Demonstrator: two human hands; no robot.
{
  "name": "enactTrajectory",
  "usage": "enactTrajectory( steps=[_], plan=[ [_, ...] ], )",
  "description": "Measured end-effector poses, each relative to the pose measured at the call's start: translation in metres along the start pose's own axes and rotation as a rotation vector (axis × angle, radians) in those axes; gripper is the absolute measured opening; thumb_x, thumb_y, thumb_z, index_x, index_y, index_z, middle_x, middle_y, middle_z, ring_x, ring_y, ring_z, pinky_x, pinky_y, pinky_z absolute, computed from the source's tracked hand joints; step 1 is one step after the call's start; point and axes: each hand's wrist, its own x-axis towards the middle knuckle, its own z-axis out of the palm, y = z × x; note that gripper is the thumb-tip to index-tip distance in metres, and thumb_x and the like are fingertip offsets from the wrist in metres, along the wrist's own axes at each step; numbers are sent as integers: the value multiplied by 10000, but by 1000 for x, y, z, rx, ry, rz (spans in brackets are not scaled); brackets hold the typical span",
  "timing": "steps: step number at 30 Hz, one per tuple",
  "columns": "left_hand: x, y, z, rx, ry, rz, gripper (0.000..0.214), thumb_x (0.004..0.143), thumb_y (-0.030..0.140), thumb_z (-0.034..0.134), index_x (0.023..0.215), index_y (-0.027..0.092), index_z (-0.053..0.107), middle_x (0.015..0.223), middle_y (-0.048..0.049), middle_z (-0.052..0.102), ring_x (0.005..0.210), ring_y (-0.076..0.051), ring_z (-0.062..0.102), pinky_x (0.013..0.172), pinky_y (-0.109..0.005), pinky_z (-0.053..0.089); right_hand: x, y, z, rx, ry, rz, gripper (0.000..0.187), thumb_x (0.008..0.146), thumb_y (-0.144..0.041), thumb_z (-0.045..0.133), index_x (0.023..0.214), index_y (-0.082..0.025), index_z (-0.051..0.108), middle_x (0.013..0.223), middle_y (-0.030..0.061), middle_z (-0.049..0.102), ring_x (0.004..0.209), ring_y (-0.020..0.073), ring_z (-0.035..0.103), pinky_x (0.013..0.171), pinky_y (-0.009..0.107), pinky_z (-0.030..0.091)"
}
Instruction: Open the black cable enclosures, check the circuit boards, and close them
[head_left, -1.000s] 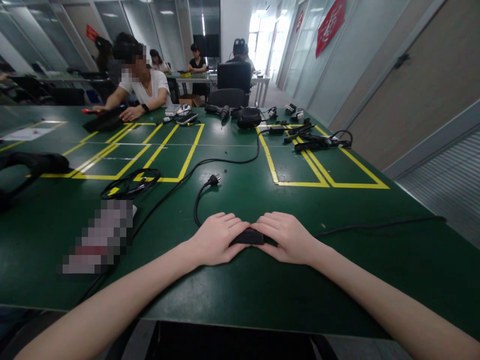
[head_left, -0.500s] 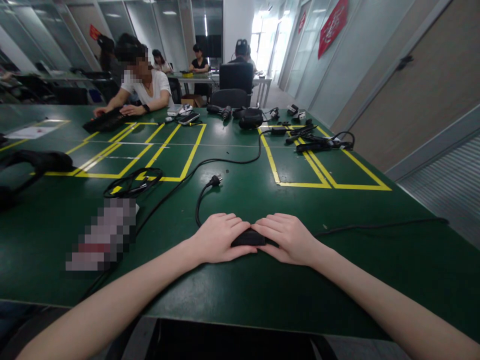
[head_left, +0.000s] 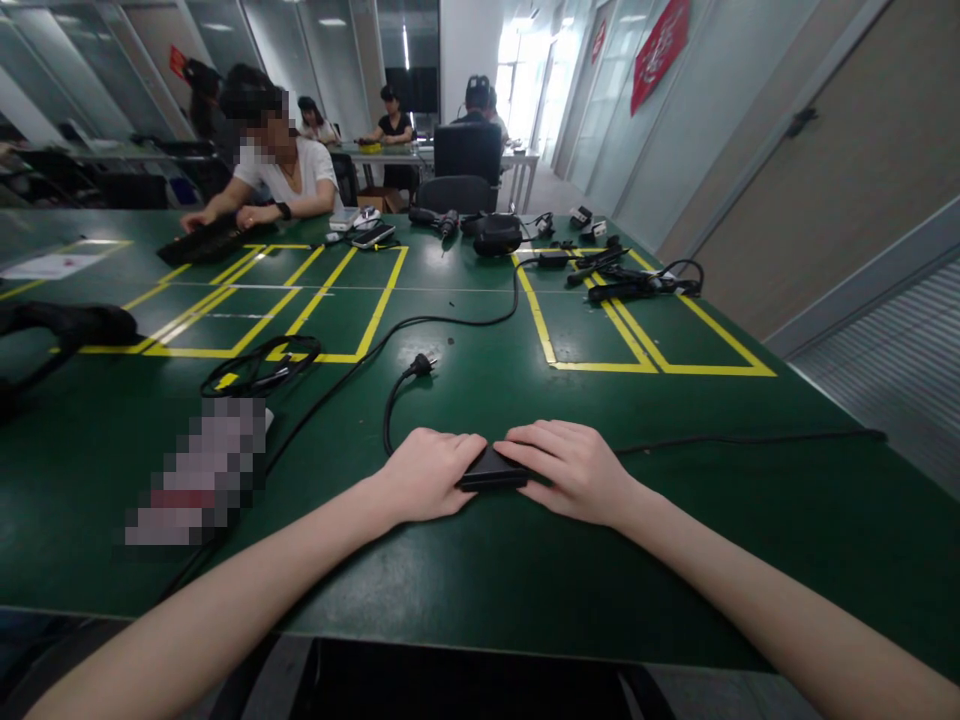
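A black power adapter brick (head_left: 491, 470) lies on the green table (head_left: 525, 580) near the front edge. My left hand (head_left: 427, 475) is curled over its left end and my right hand (head_left: 574, 470) over its right end, both gripping it. From the left end a black cable loops to a free plug (head_left: 421, 366). Another thin black cable (head_left: 750, 438) runs off to the right from under my right hand.
Yellow tape marks rectangles (head_left: 330, 300) on the table. A coiled black cable (head_left: 259, 365) and a blurred-out object (head_left: 199, 470) lie at left. More cables and adapters (head_left: 637, 283) sit at the far right. A person in a white shirt (head_left: 289, 175) works at the far left.
Both hands have closed tighter on the adapter and tilted it slightly; the plug and its cable loop have shifted a little to the left.
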Motion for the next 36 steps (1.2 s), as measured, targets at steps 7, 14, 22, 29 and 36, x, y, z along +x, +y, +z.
enactTrajectory(
  steps=[7, 14, 22, 29, 36],
  plan=[
    [0, -3, 3, -16, 37, 2, 187, 919, 275, 591, 1083, 183, 599, 935, -75, 760, 846, -251, 748, 736, -318, 564, 0, 1, 3, -30, -116, 32, 282, 1001, -185, 459, 1189, -109, 655, 900, 105, 742, 765, 219, 668, 672, 332, 499],
    [0, -2, 5, -57, 106, 47, 233, 917, 262, 594, 1127, 172, 637, 971, -79, 780, 853, -250, 754, 747, -326, 563, -1, -1, 2, 26, -173, 88, 269, 950, -181, 524, 1179, -116, 652, 909, 105, 733, 787, 227, 658, 698, 342, 486],
    [0, -1, 1, -111, 51, 14, 178, 967, 351, 601, 1028, 192, 652, 911, -59, 779, 818, -243, 766, 689, -295, 544, 2, -1, 3, 60, -132, -1, 303, 1061, -313, 510, 1252, -126, 653, 1120, 151, 748, 886, 229, 690, 743, 350, 533],
    [0, -4, 2, -88, 89, 66, 342, 1004, 482, 598, 1154, 178, 647, 934, -73, 780, 837, -247, 771, 707, -301, 551, 1, -5, 3, 56, -118, -5, 339, 1081, -310, 445, 1218, -108, 679, 1063, 148, 766, 834, 225, 689, 697, 355, 545],
    [-3, -3, 0, -50, 97, 92, 446, 1064, 509, 483, 1299, 142, 578, 999, -102, 746, 886, -242, 753, 767, -319, 581, -2, -1, 5, 47, -59, 18, 340, 1057, -280, 482, 1307, -140, 665, 1138, 151, 762, 933, 229, 722, 777, 351, 594]
  ],
)
